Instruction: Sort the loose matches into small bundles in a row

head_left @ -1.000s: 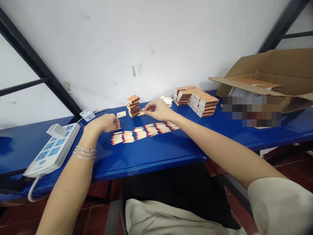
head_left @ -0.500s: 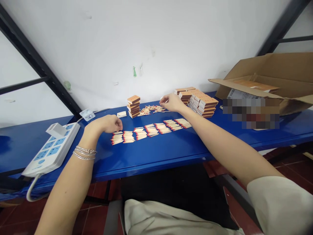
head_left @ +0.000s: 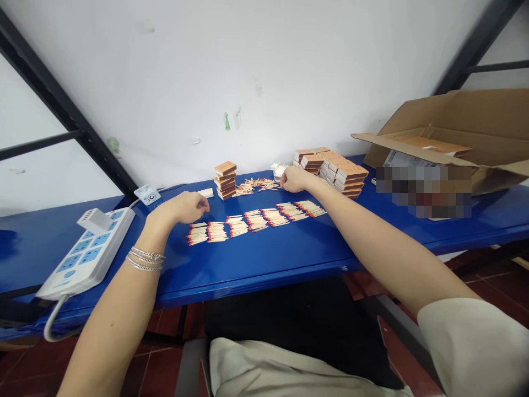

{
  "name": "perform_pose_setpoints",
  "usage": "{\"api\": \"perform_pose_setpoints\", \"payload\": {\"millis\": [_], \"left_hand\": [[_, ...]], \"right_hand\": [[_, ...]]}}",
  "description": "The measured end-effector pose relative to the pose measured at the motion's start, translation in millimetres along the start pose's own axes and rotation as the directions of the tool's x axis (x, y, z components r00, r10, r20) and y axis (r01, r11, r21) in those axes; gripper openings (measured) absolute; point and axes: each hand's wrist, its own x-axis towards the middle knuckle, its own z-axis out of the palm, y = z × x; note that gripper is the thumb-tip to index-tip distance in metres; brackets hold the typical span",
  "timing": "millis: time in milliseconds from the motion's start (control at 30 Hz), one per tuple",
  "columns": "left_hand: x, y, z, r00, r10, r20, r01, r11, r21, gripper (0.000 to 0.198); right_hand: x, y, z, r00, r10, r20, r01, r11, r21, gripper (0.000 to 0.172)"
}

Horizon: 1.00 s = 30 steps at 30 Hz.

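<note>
My left hand [head_left: 185, 207], closed with curled fingers, hovers just above the leftmost bundle of matches [head_left: 197, 234]. What its fingertips hold, if anything, is hidden. A white matchbox tray [head_left: 205, 193] lies partly behind that hand. Several bundles of red-tipped matches [head_left: 275, 217] form a row across the blue table. Behind them spreads a loose heap of matches [head_left: 252, 186]. At the heap's right end my right hand [head_left: 295, 180] is closed, thumb and fingers together; whatever it pinches cannot be made out. A crumpled white wrapper [head_left: 278, 169] sits just behind its fingers.
A stack of orange matchboxes [head_left: 225, 181] stands left of the heap. More matchboxes [head_left: 343, 173] are piled at the right, by an open cardboard carton [head_left: 483, 121]. A white power strip [head_left: 88, 251] lies at the left. The wall [head_left: 264, 77] rises behind the table [head_left: 268, 259].
My right hand has moved slightly right and nearer me, showing more of the white wrapper. My left hand has shifted a little to the right, covering more of the white tray.
</note>
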Motion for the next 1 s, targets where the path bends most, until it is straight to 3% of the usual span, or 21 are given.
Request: {"api": "perform_pose_setpoints", "payload": {"millis": [67,167,333,467,567,800,1000], "left_hand": [[1.4,0.4,1.9,0.996,0.034,-0.080,-0.034,0.999,0.004,0.027],[2.4,7.4,4.4,0.972,0.099,-0.212,-0.101,0.995,0.003,0.025],[-1.5,32.0,5.2,0.903,0.237,-0.358,-0.299,0.946,-0.127,0.025],[-5.1,44.1,6.7,0.839,0.356,-0.411,-0.456,0.873,-0.175,0.023],[-4.5,46.5,9.4,0.826,0.368,-0.428,-0.492,0.840,-0.227,0.022],[-0.1,42.4,10.7,0.836,0.331,-0.438,-0.483,0.824,-0.298,0.022],[-0.3,25.9,3.6,0.941,0.282,-0.186,-0.311,0.939,-0.149,0.030]], "right_hand": [[-3.6,-6.2,-3.1,1.000,-0.021,-0.006,0.021,0.999,0.044,0.010],[-14.8,-28.3,-6.5,0.988,-0.151,-0.027,0.154,0.969,0.196,0.011],[-44.0,-82.9,-5.2,0.912,-0.400,-0.093,0.405,0.838,0.367,0.014],[-58.2,-104.7,-1.4,0.871,-0.437,-0.224,0.491,0.790,0.367,0.014],[-58.9,-104.6,2.1,0.852,-0.435,-0.291,0.521,0.753,0.401,0.015],[-55.4,-103.1,5.3,0.814,-0.443,-0.375,0.577,0.690,0.437,0.011],[-54.0,-101.0,0.6,0.839,-0.396,-0.372,0.535,0.722,0.439,0.013]]}}
